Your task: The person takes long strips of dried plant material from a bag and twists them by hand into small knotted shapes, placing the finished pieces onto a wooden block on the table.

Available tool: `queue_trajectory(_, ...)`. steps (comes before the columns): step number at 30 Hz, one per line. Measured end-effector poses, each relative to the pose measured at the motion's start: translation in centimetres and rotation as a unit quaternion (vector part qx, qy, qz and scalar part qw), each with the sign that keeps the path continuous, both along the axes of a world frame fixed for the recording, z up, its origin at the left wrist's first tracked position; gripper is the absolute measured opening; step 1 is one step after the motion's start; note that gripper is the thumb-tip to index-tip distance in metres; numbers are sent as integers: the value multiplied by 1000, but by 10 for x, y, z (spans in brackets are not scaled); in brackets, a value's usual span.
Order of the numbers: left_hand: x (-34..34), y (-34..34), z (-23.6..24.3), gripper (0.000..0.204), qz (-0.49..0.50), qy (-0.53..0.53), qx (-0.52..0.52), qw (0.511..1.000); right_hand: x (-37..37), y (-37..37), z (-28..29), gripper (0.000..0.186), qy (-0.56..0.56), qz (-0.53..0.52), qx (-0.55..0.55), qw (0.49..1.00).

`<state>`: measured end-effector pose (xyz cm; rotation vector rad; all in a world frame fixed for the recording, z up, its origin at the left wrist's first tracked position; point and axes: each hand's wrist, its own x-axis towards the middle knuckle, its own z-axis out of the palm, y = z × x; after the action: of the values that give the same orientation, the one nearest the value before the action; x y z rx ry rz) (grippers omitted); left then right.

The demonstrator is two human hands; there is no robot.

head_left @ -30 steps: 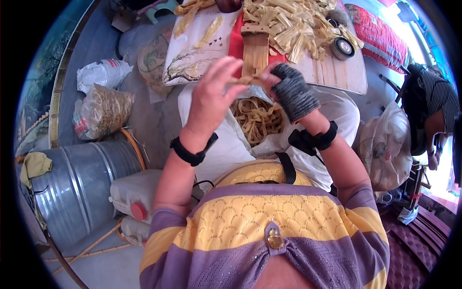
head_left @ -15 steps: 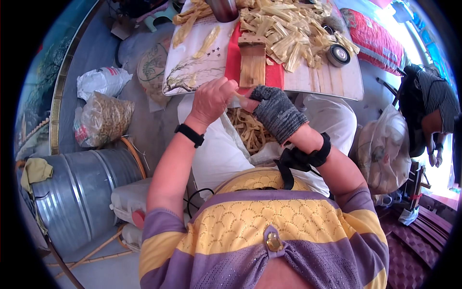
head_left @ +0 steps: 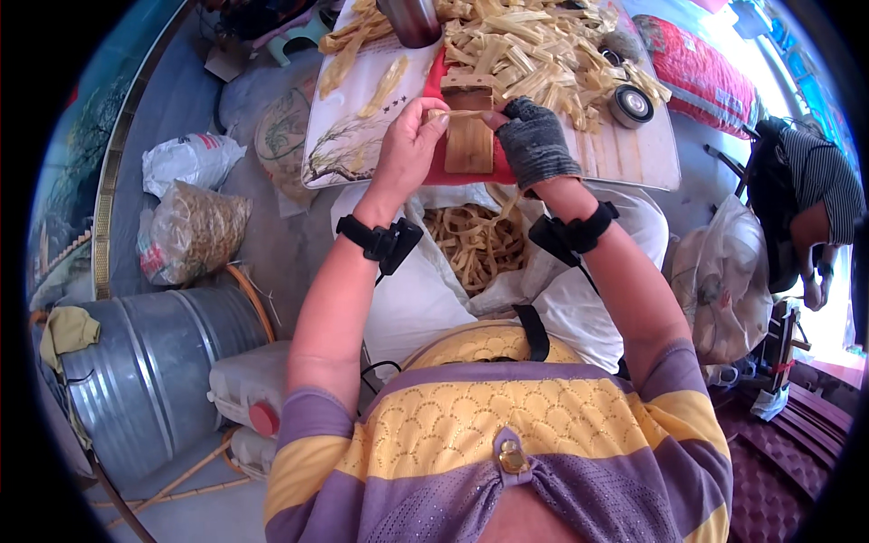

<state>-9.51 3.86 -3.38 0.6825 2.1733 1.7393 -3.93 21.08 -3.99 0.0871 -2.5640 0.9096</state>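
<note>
A thin pale-yellow strip of dried plant material [head_left: 464, 114] is stretched level between my two hands. Its left end is pinched in the thumb and fingers of my bare left hand [head_left: 410, 145]. My right hand [head_left: 534, 143], in a grey fingerless glove, grips the other end. Directly beneath the strip, a wooden block tool [head_left: 469, 156] with a raised crosspiece lies on a red cloth [head_left: 436, 172]. A loose heap of similar flat strips [head_left: 516, 41] covers the far right of the table. Between my knees, a white sack [head_left: 507, 294] holds a tangle of long narrow strips [head_left: 471, 253].
On the white table [head_left: 339, 136] stand a metal cup [head_left: 412, 23] and a round black-rimmed tin [head_left: 631, 106]. A metal drum [head_left: 167, 362] and a plastic jug [head_left: 240, 380] are at left, with filled bags [head_left: 204, 226] beyond. Another person [head_left: 819, 190] is at the right.
Both hands have moved from the table's near edge to above the wooden block and spread apart, drawing the strip out straight. More of the sack's contents shows between my arms.
</note>
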Motion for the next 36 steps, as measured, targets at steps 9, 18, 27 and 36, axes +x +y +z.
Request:
queue_trajectory(9, 23, -19, -11, 17, 38, 167, -162, 972, 27, -6, 11, 29, -192, -129, -53, 972)
queue_trajectory(18, 100, -11, 10, 37, -42, -409, 200, 889, 86, -56, 29, 13, 81, 108, -78, 988)
queue_trajectory(27, 97, -14, 11, 21, -11, -426, 223, 877, 82, -57, 31, 15, -72, 93, -312, 943)
queue_trajectory(36, 98, -18, 19, 17, 86, 293, -106, 946, 67, -50, 11, 17, -178, 49, -480, 858)
